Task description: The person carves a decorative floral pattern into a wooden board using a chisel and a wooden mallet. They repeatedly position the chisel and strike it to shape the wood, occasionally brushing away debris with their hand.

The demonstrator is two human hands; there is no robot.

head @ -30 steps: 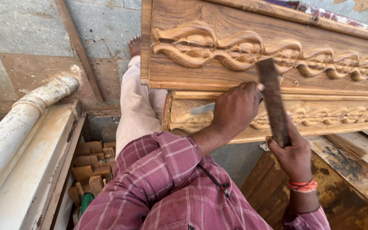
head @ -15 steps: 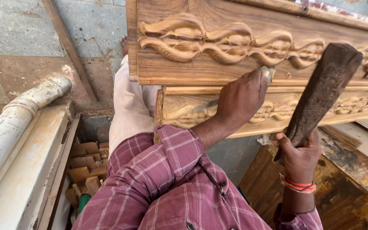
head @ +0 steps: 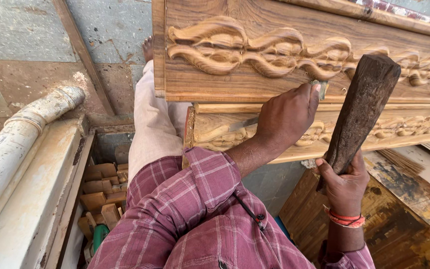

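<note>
Wooden mallet (head: 362, 107) raised in right hand (head: 343, 182); left hand (head: 287, 117) grips chisel (head: 320, 88) against carved panel (head: 255, 50).

place: woodcarving workshop | signs: carved wooden panel (head: 294, 55); wood offcuts (head: 100, 194); wooden mallet (head: 362, 109)

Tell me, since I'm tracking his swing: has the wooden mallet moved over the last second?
Yes. The wooden mallet in the right hand has swung back rightward, away from the carved board it lay across.
</note>
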